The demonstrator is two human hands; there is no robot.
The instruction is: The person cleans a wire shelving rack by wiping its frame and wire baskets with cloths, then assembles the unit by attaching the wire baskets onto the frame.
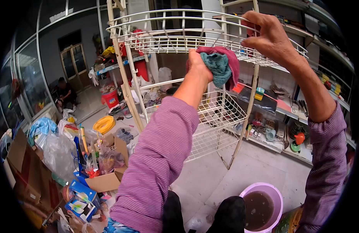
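A white wire rack (167, 44) with basket shelves stands before me. My left hand (198, 64) is closed on a bunched teal cloth (217, 66) and a dark red cloth (234, 64), held against the underside of the upper basket. Up at the right, my right hand (266, 37) has its fingers bent around the upper basket's wires, with a bit of reddish material showing beside them. A lower wire basket (222, 110) hangs beneath.
A pink basin (280, 202) of murky water stands on the floor near my feet. Cardboard boxes (103, 182) and plastic bags fill the left side. Stocked shelves (299, 112) line the right. A person (65, 91) sits far back left, near a red bucket (110, 98).
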